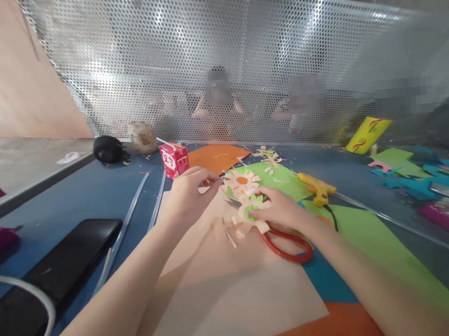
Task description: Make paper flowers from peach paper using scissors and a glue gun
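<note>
My right hand (278,208) has its thumb and fingers on a cream paper flower with a green centre (247,213), pinching it. To the left, my left hand (187,194) is closed with its fingertips pressed together beside another cream paper flower with an orange centre (242,180). What the left fingertips hold, if anything, is too small to make out. Scissors with red handles (294,258) lie beneath the green-centred flower and my right hand, their blades partly hidden. Cream paper sheets (234,296) lie under both hands, with curled paper strips close by.
A yellow glue gun (317,186) lies right, on green paper. Behind my left hand stands a pink drink carton (175,161) with a straw. Clear glue sticks (134,203) and a black phone (57,274) lie left. Blue scraps (423,173) lie right; perforated metal (162,64) borders the back.
</note>
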`<state>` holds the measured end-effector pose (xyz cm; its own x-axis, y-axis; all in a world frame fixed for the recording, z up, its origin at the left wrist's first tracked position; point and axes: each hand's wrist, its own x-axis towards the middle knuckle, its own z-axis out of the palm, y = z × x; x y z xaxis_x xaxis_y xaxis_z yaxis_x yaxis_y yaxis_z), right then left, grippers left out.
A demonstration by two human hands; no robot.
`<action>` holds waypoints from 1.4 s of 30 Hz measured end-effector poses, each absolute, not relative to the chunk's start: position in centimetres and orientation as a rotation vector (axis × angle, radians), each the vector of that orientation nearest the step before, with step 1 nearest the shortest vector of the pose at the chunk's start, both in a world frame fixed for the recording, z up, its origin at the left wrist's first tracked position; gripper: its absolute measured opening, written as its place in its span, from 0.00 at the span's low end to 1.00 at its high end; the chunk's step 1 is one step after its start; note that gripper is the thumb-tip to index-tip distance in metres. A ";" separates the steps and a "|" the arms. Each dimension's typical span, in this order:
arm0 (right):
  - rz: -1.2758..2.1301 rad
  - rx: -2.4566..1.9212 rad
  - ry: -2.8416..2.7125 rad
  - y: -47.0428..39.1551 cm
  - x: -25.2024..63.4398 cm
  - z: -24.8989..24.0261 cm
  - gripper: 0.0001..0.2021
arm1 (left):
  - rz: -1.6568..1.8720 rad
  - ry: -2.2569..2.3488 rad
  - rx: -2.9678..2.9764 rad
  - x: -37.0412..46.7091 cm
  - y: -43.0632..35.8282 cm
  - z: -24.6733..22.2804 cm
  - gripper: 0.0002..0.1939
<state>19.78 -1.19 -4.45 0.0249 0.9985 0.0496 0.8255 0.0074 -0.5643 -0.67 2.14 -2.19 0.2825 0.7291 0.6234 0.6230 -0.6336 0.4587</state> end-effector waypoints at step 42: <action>0.497 -1.494 -1.511 5.1 20.3 -3.9 0.06 | 1.395 1.522 2.205 -1.9 2.6 -1.7 0.09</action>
